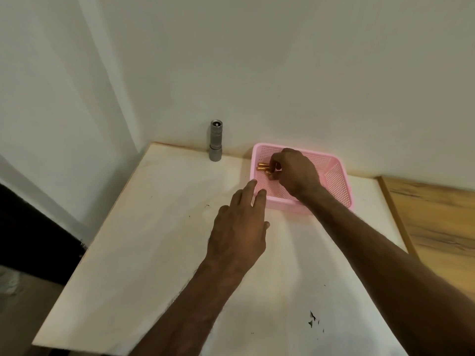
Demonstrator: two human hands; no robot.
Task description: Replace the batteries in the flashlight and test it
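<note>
A grey metal flashlight [215,141] stands upright at the back of the white table [159,240], against the wall. To its right sits a pink mesh basket [336,181] holding several copper-coloured batteries [262,166]. My right hand [295,172] is inside the basket, fingers pinched around one of the batteries. My left hand [239,227] hovers flat over the table with fingers spread, its fingertips touching the basket's near-left rim.
White walls meet in a corner behind the table. A wood-grain surface [437,222] adjoins the table on the right. Dark floor shows past the table's left edge. Small black marks [312,321] dot the near table top.
</note>
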